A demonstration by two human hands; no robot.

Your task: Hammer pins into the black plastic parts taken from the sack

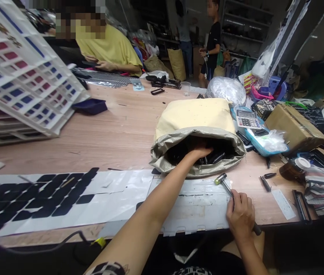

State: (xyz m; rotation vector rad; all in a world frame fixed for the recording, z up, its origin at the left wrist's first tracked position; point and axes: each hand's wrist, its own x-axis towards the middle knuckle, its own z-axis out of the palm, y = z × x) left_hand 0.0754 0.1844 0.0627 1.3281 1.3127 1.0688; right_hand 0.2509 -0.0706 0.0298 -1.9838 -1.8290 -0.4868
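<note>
My left hand (201, 149) reaches into the open mouth of a pale yellow woven sack (196, 114) lying on the table. Dark, glossy pieces (216, 156) show inside the sack, close to the hand. The fingers are lost in shadow, so what they touch cannot be made out. Below and right of the sack, my right hand (240, 214) is wrapped round the handle of a small hammer (226, 186). The hammer's head points up and left, over a whitish board (196, 208) at the table's front edge.
Flat black rounded pieces (64, 191) lie in rows on a white sheet at left. A tilted white plastic basket (30, 76) stands behind them. To the right are a calculator (247, 118), a cardboard box (296, 126) and a cup (292, 170). A person in yellow (110, 47) sits opposite.
</note>
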